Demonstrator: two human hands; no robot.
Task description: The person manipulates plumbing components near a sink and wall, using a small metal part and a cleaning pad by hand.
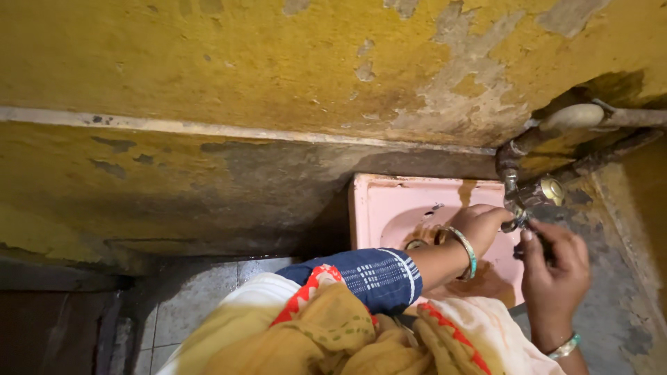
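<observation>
Pink ceramic meets our eyes first — a small sink [389, 208] set against a yellow wall [278, 62] whose paint is peeling and stained. At the sink's right edge a metal tap [529, 198] hangs from a rusty pipe [514, 149] that runs off along the wall towards the right.

Our left hand [481, 226] reaches across the basin to the tap's outlet, fingers curled loosely beneath it and touching it; we cannot tell whether it grips anything. A green and gold bangle [467, 250] sits on that wrist, below a blue patterned sleeve [372, 278].

Our right hand [552, 267] comes up from below — fingers closed around the tap's lower part (the spout end is mostly hidden by them). It wears a bangle too.

Yellow cloth with orange trim [326, 326] drapes over the sink's near edge, and grey floor tiles [180, 298] show at the lower left.
</observation>
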